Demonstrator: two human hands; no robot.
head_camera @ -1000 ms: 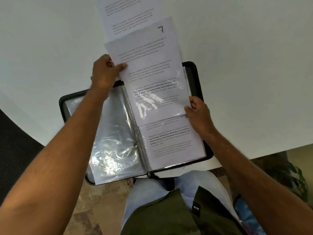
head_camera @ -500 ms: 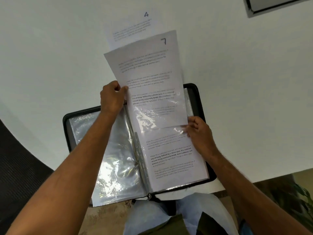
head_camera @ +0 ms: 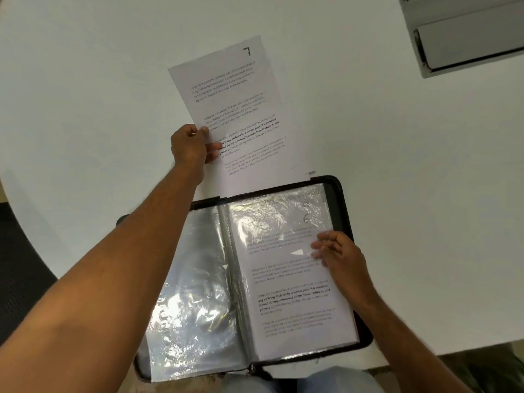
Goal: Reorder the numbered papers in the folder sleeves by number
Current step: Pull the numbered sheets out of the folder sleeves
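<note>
Paper number 7 is out of the folder now, and I see my left hand holding it by its left edge, up past the far end of the folder, over the white table. The fingers of that hand pinch the sheet, thumb on top and the others under it. The 7 is written in the top right corner of the page. Just under this sheet I can see the edge of another paper sticking out near the top of the folder. The folder lies open at the near edge of the table, with shiny plastic sleeves on both sides. The left sleeve looks like it has no page in it. The right sleeve has a page with a 6 in its top right corner. My right hand rests on that right sleeve, with its fingers loosely spread and lying on the plastic, holding nothing. A grey box sits at the far right corner of the table, well apart from the folder.
</note>
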